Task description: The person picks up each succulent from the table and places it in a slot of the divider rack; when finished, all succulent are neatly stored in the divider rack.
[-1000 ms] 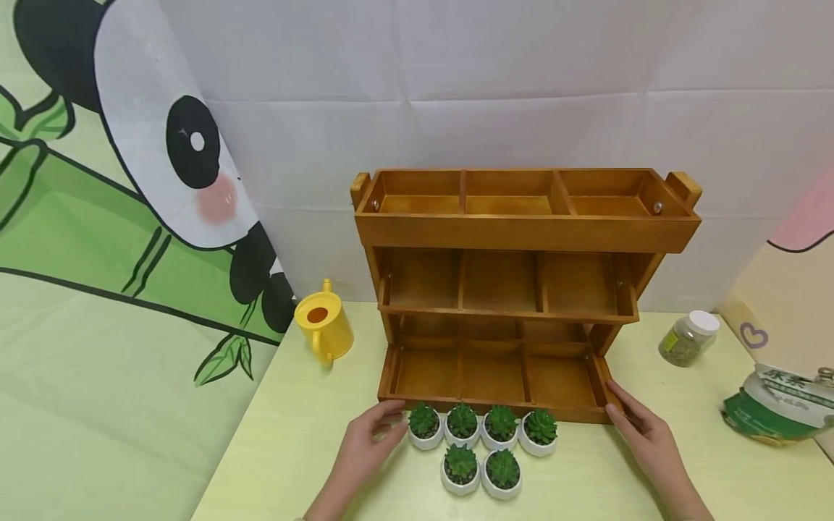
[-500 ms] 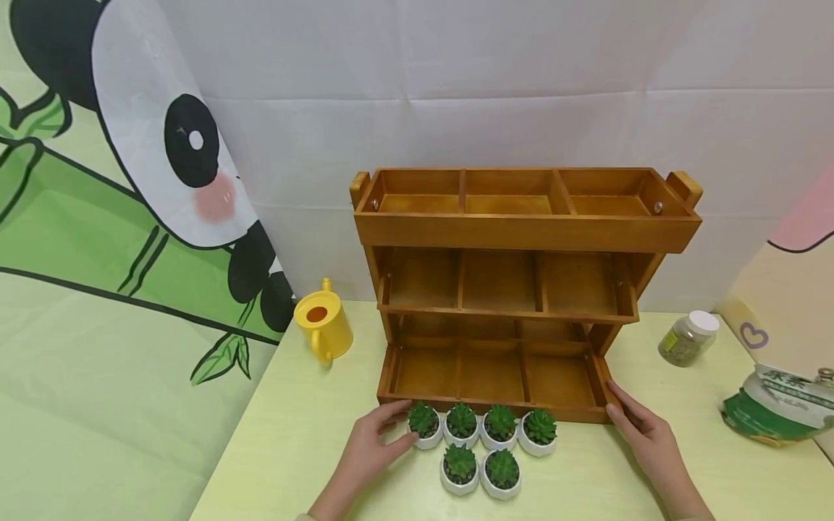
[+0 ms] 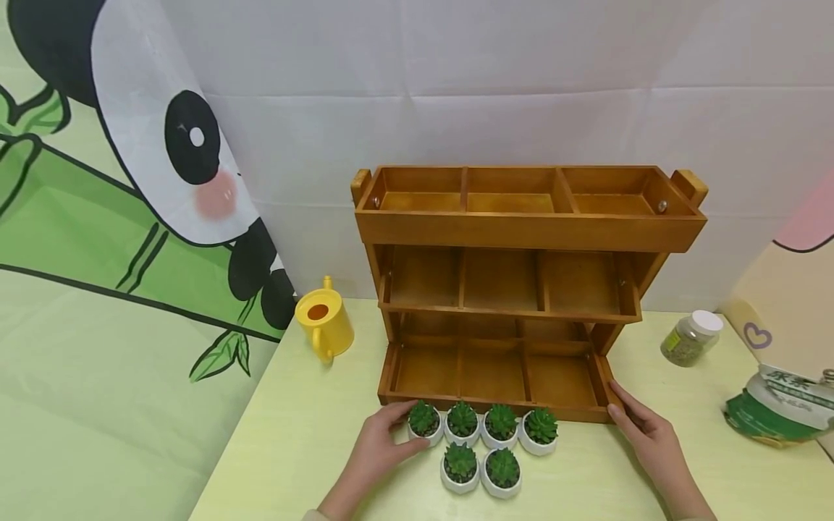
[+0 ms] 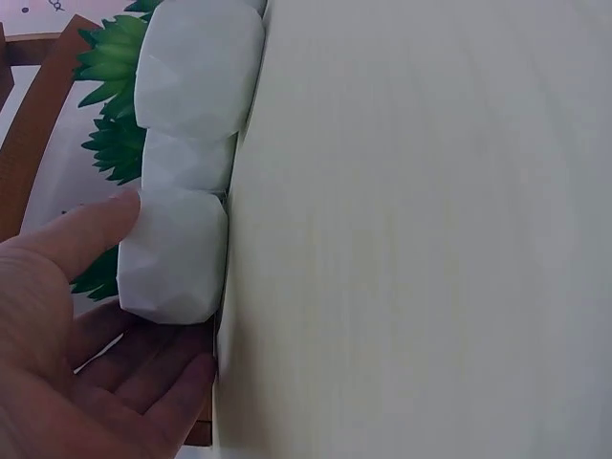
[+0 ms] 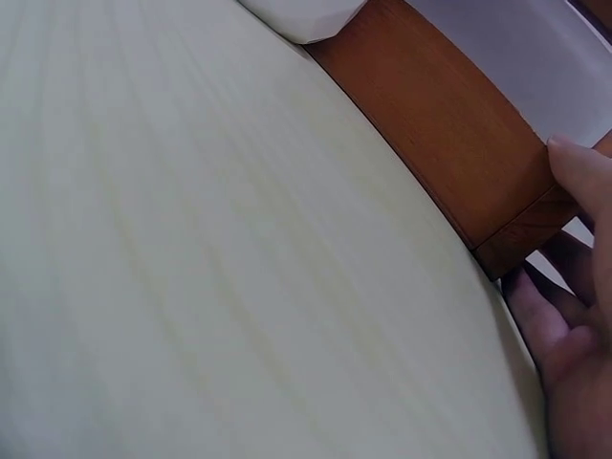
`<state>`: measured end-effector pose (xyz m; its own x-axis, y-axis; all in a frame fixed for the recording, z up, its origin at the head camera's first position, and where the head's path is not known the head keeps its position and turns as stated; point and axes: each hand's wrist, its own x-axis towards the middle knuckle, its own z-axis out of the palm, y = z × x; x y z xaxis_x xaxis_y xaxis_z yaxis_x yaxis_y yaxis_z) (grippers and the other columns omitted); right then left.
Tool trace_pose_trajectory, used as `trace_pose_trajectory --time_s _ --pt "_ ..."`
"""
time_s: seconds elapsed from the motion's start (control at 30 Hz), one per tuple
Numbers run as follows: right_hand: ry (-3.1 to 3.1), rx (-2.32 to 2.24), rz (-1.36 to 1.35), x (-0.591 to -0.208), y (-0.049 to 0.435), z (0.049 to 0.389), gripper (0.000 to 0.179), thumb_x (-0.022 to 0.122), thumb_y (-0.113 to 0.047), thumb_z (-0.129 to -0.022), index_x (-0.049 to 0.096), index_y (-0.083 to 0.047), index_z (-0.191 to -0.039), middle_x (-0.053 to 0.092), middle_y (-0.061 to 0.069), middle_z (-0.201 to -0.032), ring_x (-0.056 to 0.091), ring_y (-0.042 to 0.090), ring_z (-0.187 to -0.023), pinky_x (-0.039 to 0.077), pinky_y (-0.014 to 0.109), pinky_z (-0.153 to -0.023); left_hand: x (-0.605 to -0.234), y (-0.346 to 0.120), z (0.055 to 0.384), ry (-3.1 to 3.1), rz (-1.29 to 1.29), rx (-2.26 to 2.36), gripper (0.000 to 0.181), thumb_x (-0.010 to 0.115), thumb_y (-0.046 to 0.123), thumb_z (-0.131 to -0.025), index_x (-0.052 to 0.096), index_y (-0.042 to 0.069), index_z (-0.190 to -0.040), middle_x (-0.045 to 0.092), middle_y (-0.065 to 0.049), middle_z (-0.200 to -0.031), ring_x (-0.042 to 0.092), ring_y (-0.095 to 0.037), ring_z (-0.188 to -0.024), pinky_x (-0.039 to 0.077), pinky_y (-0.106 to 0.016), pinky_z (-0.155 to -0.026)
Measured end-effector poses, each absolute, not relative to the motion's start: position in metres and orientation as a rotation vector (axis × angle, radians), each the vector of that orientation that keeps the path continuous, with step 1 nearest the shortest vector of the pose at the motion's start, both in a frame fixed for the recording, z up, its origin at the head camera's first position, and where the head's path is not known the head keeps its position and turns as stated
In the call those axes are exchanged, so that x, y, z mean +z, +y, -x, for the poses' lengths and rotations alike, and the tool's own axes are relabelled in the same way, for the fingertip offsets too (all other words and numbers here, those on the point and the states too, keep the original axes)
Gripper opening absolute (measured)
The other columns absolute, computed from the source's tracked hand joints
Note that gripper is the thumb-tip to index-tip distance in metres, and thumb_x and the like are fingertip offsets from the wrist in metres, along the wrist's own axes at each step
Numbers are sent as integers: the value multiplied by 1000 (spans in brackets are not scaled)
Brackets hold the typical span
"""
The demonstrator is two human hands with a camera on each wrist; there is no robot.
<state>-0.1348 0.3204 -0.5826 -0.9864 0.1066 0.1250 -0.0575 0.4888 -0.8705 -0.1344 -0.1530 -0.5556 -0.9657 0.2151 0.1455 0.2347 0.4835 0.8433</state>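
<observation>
Succulents (image 3: 461, 461) grn, pots (image 3: 502, 491) wht, shelf (image 3: 531, 231) brn. Watering can (image 3: 335, 327) yel, counter (image 3: 274, 449) pale yel w/ faint streaks. Panda print (image 3: 153, 145) blk & wht.

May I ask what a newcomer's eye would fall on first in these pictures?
Probably the brown three-tier shelf in the middle of the head view, with six green plants in white pots before it. The large panda picture at upper left would likely come next, then the yellow can on the table, left of the shelf.
</observation>
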Motion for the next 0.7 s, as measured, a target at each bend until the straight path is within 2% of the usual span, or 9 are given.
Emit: trace_pose_trajectory --time_s 0.33,0.5,0.7 --pt "-2546 1551 17 -581 320 134 51 62 -29 -108 51 -14 -155 49 1 -156 40 -22 -123 40 1 -92 -556 -146 133 -2691 355 -1486 65 96 24 -76 69 4 -132 68 -10 -127 68 -31 -115 57 -42 -99" --pt "-2543 1560 10 -580 319 133 51 61 -29 -108 52 -15 -155 50 1 -155 41 -22 -123 40 1 -92 -557 -145 132 -2691 312 -1531 64 96 20 -76 69 4 -132 68 -10 -128 68 -30 -117 55 -38 -100" --pt "-2556 1562 25 -579 319 132 51 60 -32 -108 51 -19 -156 49 -1 -156 41 -22 -122 41 2 -92 -558 -146 132 -2642 310 -1664 62 95 15 -77 69 0 -132 68 -16 -130 66 -35 -121 55 -36 -100"
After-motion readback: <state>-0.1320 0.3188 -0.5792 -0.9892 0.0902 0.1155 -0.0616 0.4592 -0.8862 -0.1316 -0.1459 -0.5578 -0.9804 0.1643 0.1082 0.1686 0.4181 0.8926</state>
